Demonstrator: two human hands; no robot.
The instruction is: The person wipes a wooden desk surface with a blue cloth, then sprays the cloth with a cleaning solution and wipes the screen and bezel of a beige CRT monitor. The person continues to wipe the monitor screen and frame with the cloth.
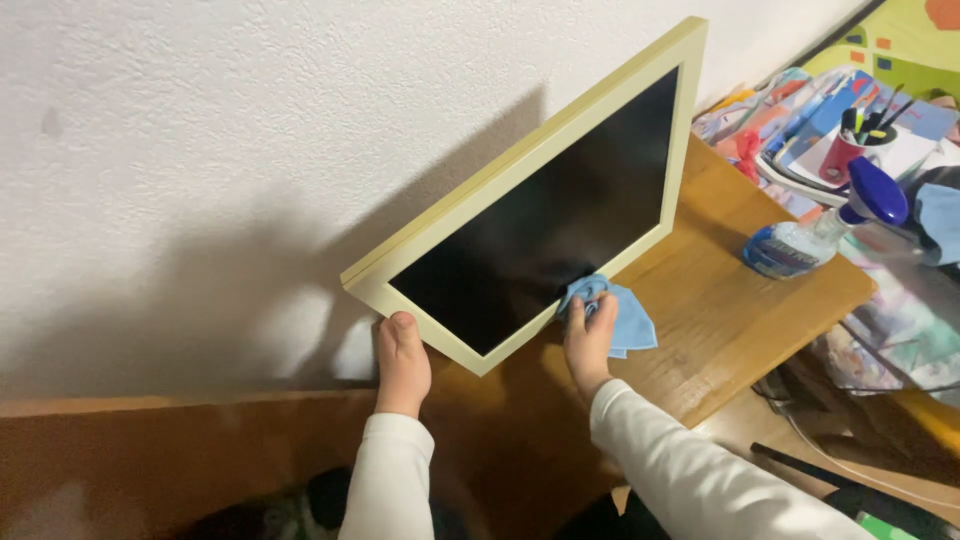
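Two white sleeves (640, 450) nearest the camera; both hands are working on a cream-framed monitor (545, 210).

I am bracing the frame's lower corner with the left hand (402, 360), fingers closed around its edge, while the right hand (588, 335) is pressing a blue cloth (620, 315) against the dark screen near its bottom edge. I judge that firm bracing and light, even pressure suit this step. The monitor is leaning against the white wall (200, 150) on the wooden desk (740, 300). Beyond, a spray bottle (820, 235) is lying down. The monitor's base is hidden.

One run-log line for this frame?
left hand: grips monitor frame | right hand: presses blue cloth on screen | spray bottle: on desk
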